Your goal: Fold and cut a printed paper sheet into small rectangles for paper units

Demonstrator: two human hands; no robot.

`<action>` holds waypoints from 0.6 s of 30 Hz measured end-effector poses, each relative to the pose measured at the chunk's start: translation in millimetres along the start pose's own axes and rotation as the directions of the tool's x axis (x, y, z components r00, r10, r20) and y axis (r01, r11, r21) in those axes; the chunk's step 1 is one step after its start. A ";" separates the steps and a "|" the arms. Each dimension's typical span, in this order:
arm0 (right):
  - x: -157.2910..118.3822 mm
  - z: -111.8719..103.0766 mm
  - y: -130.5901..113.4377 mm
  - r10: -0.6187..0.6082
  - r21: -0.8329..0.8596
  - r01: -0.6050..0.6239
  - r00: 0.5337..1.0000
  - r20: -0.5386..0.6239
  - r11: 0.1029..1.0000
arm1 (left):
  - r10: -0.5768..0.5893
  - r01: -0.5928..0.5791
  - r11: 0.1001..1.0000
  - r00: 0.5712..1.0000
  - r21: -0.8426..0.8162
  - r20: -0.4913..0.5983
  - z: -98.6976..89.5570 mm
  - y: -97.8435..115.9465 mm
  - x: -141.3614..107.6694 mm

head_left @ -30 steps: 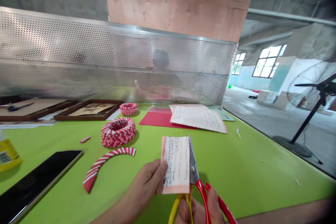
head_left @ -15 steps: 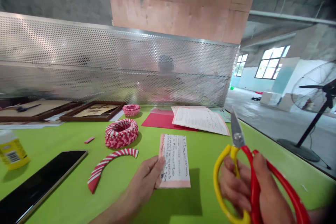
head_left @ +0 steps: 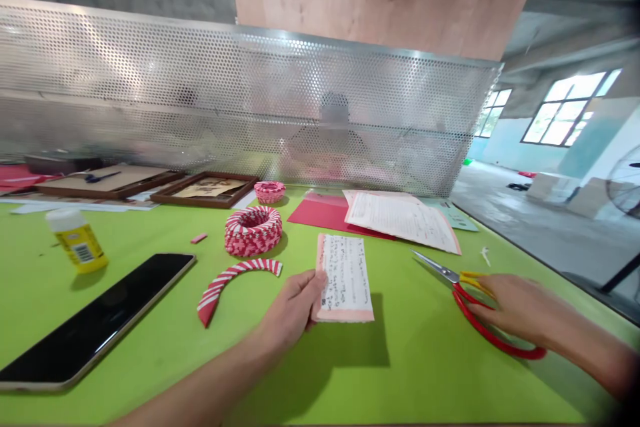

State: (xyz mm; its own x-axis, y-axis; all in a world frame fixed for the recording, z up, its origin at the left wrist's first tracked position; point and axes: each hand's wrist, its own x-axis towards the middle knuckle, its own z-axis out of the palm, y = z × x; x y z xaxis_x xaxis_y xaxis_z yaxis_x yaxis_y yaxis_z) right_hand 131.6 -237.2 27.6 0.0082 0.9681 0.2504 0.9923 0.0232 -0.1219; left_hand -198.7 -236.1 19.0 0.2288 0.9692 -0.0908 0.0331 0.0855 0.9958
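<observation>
A piece of printed paper (head_left: 346, 280) with pink edges is pinched at its left side by my left hand (head_left: 295, 297), above the green table. On the right, my right hand (head_left: 515, 303) is on the yellow and red handles of the scissors (head_left: 453, 277), whose blades point to the upper left and look closed. A curved red-and-white striped paper piece (head_left: 235, 280) lies left of my left hand. Behind it sits a thick ring of folded red-and-white paper (head_left: 253, 231), with a smaller ring (head_left: 270, 191) farther back.
A black phone (head_left: 95, 320) and a glue stick (head_left: 77, 240) are on the left. Printed sheets (head_left: 405, 217) overlap a red sheet (head_left: 320, 213) at the back. Framed items (head_left: 205, 189) stand back left, before a perforated metal screen (head_left: 225, 100). A pink eraser-like piece (head_left: 199, 238) lies near the phone.
My right hand has lowered the scissors from an upright position to the table surface, blades turned leftward. My left hand still holds the paper. The view has shifted left.
</observation>
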 end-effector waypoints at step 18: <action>12.0 -19.8 -80.6 -0.226 0.542 0.118 0.964 0.137 0.832 | 0.008 -0.009 0.999 1.000 -0.035 -0.029 1.3 -3.6 3.9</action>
State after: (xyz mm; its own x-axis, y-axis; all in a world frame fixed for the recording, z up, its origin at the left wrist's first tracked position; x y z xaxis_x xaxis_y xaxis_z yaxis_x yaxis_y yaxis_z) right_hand 54.2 -232.4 59.5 -0.2338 0.9626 0.1372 0.7593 0.2689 -0.5926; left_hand -196.6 -233.0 15.1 0.2005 0.9762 -0.0827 -0.0032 0.0851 0.9964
